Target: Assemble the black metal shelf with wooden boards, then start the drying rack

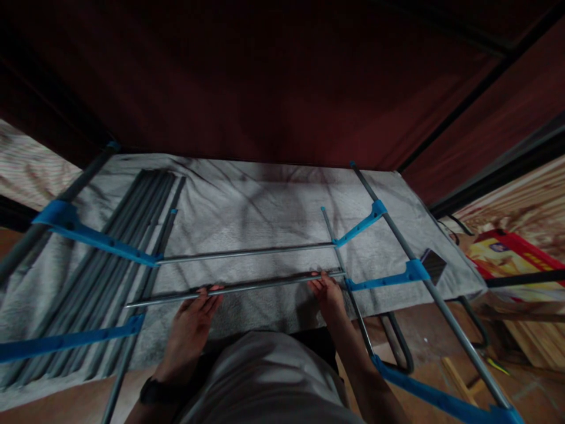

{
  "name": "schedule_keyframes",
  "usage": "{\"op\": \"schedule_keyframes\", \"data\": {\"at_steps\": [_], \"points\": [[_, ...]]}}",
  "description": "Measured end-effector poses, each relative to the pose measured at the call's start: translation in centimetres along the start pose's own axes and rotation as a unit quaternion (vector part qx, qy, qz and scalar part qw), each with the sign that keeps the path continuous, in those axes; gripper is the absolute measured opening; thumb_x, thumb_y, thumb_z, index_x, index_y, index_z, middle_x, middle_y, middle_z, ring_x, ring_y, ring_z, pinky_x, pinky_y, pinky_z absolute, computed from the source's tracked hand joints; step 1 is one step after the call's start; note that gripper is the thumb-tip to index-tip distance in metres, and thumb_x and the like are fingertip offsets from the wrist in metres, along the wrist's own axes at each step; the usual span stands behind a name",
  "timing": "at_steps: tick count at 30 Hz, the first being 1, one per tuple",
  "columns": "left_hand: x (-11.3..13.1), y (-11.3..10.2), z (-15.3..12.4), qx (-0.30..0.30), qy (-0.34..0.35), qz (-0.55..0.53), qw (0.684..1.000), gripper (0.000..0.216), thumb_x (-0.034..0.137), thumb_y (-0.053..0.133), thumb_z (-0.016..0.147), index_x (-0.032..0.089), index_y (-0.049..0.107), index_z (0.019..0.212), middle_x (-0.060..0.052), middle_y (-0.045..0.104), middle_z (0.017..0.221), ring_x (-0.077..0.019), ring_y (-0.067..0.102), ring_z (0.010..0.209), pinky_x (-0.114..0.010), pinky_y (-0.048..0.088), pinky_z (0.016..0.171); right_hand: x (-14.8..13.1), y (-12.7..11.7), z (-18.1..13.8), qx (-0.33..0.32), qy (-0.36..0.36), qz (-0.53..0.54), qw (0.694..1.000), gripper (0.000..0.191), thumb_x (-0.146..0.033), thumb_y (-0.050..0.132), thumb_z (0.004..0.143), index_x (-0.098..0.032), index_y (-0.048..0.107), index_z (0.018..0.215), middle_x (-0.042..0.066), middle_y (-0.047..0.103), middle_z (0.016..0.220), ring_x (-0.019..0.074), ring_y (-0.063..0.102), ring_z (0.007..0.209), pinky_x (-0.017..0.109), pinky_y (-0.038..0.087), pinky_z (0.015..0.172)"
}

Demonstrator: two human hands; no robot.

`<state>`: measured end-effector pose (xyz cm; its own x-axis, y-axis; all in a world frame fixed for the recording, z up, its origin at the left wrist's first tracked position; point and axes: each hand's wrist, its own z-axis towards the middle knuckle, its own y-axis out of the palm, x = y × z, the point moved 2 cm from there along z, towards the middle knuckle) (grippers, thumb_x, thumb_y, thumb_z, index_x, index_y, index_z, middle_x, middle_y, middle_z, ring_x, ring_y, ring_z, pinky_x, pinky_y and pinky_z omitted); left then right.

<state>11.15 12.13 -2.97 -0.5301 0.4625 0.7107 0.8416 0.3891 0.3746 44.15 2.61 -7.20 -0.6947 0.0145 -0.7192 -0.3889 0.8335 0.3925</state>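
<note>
My left hand (194,321) and my right hand (327,292) both grip a thin metal rod (265,285) that lies crosswise in front of me. The rod's right end meets a blue plastic connector (384,278) on the right side rail (424,271). Its left end hangs free near the left rail. A second metal rod (247,252) sits parallel just beyond it, joined to blue connectors (95,237) at both ends. The frame stands over a grey cloth-covered table (265,200).
A bundle of several grey rods (110,247) lies on the cloth at the left. A small dark block (433,262) rests at the table's right edge. A red and yellow package (503,254) lies on the floor at the right. Dark red fabric hangs behind.
</note>
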Motion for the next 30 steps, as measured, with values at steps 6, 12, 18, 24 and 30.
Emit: {"op": "schedule_keyframes", "data": {"at_steps": [6, 12, 18, 24, 30], "points": [[-0.7, -0.1, -0.1, 0.022, -0.004, -0.001, 1.000, 0.015, 0.016, 0.079, 0.080, 0.023, 0.070, 0.070, -0.001, 0.080, 0.082, -0.0207, 0.077, 0.091, -0.036, 0.064, 0.091, -0.2, -0.1, 0.1, -0.015, 0.006, 0.012, 1.000, 0.030, -0.029, 0.085, 0.069, -0.023, 0.065, 0.091, 0.002, 0.083, 0.091, 0.0196, 0.079, 0.085, 0.033, 0.066, 0.079], [-1.0, 0.0, -0.5, 0.017, -0.005, -0.009, 1.000, 0.016, 0.019, 0.086, 0.077, 0.019, 0.070, 0.073, 0.001, 0.077, 0.079, -0.0168, 0.076, 0.082, -0.035, 0.063, 0.092, -0.4, 0.0, -0.3, 0.008, 0.002, 0.003, 1.000, 0.032, -0.030, 0.089, 0.069, -0.024, 0.065, 0.089, 0.000, 0.082, 0.085, 0.0183, 0.078, 0.079, 0.032, 0.066, 0.075], [-1.0, -0.1, 0.0, 0.016, -0.021, -0.031, 0.999, 0.007, 0.019, 0.075, 0.086, 0.019, 0.071, 0.081, -0.006, 0.081, 0.088, -0.0215, 0.078, 0.092, -0.038, 0.063, 0.093, -0.5, -0.1, -0.3, 0.018, -0.007, -0.007, 1.000, 0.033, -0.034, 0.090, 0.068, -0.025, 0.064, 0.086, -0.002, 0.080, 0.080, 0.0186, 0.076, 0.073, 0.032, 0.066, 0.070], [-1.3, -0.5, 0.4, 0.026, -0.022, -0.043, 0.998, 0.010, 0.017, 0.076, 0.085, 0.019, 0.069, 0.077, -0.005, 0.080, 0.087, -0.0212, 0.078, 0.091, -0.036, 0.063, 0.091, -0.4, -0.7, -0.1, -0.015, -0.009, -0.005, 1.000, 0.030, -0.034, 0.086, 0.069, -0.024, 0.069, 0.091, 0.000, 0.082, 0.087, 0.0201, 0.078, 0.082, 0.033, 0.066, 0.077], [-1.3, 0.2, -0.6, 0.052, -0.023, -0.045, 0.997, 0.012, 0.015, 0.075, 0.087, 0.018, 0.068, 0.078, -0.004, 0.078, 0.080, -0.0185, 0.077, 0.079, -0.034, 0.064, 0.083, -0.3, -1.2, 0.0, -0.016, -0.013, -0.023, 1.000, 0.035, -0.033, 0.089, 0.065, -0.023, 0.070, 0.092, 0.001, 0.082, 0.091, 0.0200, 0.079, 0.087, 0.032, 0.066, 0.079]]}}
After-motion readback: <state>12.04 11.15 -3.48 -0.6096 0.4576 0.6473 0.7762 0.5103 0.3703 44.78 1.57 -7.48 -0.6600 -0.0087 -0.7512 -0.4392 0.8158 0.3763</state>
